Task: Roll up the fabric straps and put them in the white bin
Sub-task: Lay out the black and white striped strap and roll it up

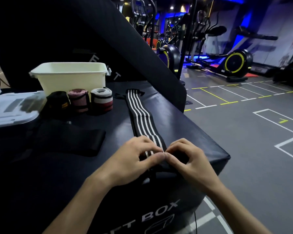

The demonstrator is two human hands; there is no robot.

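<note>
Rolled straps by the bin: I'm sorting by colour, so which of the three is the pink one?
The middle roll: pink with dark bands, standing between the black roll and the grey, white and red roll.

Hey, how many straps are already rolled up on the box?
3, standing in a row in front of the white bin: black roll leftmost, pink roll in the middle, grey-white-red roll rightmost. Bin's inside isn't visible.

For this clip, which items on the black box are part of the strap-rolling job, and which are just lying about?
Part of the job:
striped strap, gripped at its near end by left hand and right hand
white bin
three rolled straps: black, pink, grey-and-red
flat black strap

Lying about:
clear lid
gym machines
</note>
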